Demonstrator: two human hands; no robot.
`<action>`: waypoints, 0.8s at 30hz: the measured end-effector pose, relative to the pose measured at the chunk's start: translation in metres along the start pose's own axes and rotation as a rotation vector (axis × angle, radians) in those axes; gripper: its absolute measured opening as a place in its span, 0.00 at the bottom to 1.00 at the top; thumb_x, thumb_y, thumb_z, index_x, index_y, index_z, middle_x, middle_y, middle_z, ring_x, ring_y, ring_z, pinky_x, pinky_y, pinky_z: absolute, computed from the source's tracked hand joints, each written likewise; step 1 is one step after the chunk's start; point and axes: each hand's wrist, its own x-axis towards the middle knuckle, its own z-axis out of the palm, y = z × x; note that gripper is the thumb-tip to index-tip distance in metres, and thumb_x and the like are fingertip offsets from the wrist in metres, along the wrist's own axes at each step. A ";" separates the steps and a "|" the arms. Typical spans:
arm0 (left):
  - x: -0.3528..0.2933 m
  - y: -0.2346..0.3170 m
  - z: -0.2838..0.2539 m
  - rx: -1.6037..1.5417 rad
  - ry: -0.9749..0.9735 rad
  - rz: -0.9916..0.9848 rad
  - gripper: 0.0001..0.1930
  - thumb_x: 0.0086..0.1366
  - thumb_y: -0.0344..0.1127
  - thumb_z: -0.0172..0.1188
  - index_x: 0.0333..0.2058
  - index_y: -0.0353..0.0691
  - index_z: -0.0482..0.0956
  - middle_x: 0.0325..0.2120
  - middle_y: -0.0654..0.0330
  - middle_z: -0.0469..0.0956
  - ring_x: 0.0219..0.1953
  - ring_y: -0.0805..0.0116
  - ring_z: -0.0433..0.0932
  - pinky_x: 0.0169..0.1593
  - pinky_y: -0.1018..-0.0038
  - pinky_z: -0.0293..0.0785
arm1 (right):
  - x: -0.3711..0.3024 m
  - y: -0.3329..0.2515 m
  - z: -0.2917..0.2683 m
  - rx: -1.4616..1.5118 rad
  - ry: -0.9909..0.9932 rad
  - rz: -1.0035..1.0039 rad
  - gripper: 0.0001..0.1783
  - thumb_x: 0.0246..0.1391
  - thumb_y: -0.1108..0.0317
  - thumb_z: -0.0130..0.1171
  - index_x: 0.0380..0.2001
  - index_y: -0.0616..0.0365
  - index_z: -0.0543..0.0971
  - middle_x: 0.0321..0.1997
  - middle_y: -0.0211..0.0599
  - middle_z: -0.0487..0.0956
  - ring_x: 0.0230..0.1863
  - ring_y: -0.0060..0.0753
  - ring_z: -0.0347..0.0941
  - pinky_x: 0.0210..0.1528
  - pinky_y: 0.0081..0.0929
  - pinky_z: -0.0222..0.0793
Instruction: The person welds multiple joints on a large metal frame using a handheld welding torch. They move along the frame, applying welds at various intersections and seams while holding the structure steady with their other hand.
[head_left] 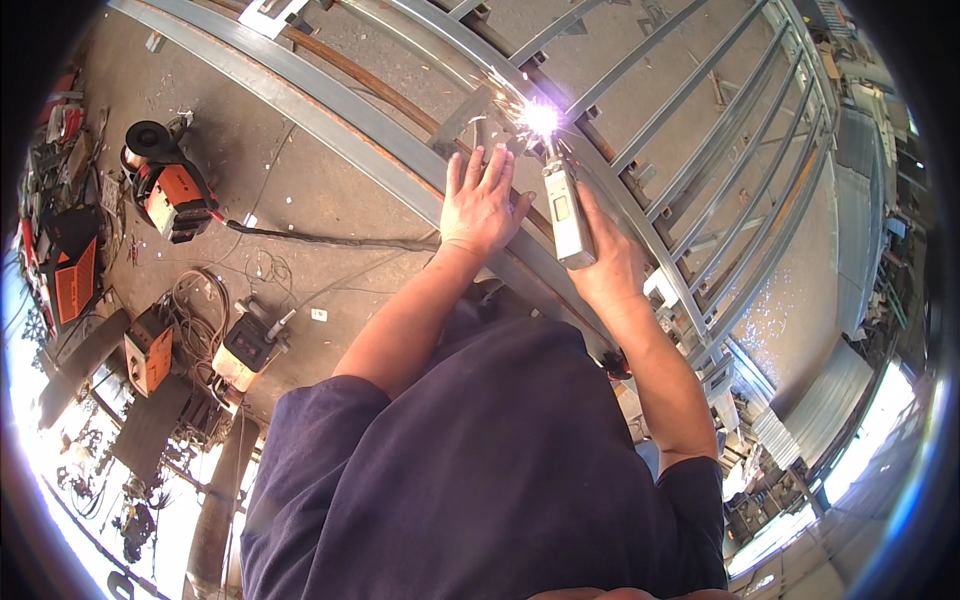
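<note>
My right hand [612, 258] is wrapped around a boxy grey welding torch [569, 222], which has a small panel on its upper face. At the torch's tip a bright violet-white arc [541, 119] burns, throwing sparks up and to the left. The glare hides the spot where the tip meets the metal frame [640, 225]. Left of the torch, my left hand [482, 205] lies palm down with its fingers stretched out, resting on a long steel beam [370, 120]. It holds nothing.
Parallel steel bars [690, 95] of the frame extend to the upper right. On the floor at left stand an orange-and-black wire-feed welder [172, 195] and a smaller welding machine [245, 348]. A dark cable [330, 240] runs from the welder toward me. Corrugated sheets [822, 395] lie at right.
</note>
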 end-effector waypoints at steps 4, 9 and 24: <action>0.000 0.000 0.003 0.000 0.029 -0.007 0.39 0.74 0.62 0.52 0.73 0.41 0.66 0.76 0.59 0.63 0.78 0.55 0.58 0.81 0.47 0.39 | -0.002 0.003 0.002 -0.010 0.010 -0.004 0.42 0.58 0.61 0.70 0.74 0.39 0.66 0.54 0.47 0.86 0.51 0.57 0.85 0.50 0.48 0.84; -0.001 0.000 0.002 0.009 0.023 -0.008 0.39 0.74 0.62 0.51 0.73 0.41 0.66 0.76 0.60 0.63 0.78 0.54 0.58 0.81 0.47 0.40 | -0.003 0.004 0.000 0.011 0.025 -0.030 0.43 0.57 0.62 0.71 0.74 0.39 0.66 0.55 0.48 0.85 0.52 0.58 0.84 0.51 0.48 0.83; -0.010 -0.047 -0.027 -0.139 0.472 -0.258 0.37 0.67 0.50 0.68 0.70 0.39 0.68 0.68 0.43 0.69 0.72 0.43 0.65 0.74 0.47 0.58 | -0.018 -0.005 -0.046 0.432 -0.113 0.146 0.43 0.55 0.64 0.71 0.74 0.47 0.68 0.54 0.43 0.87 0.55 0.48 0.85 0.63 0.44 0.74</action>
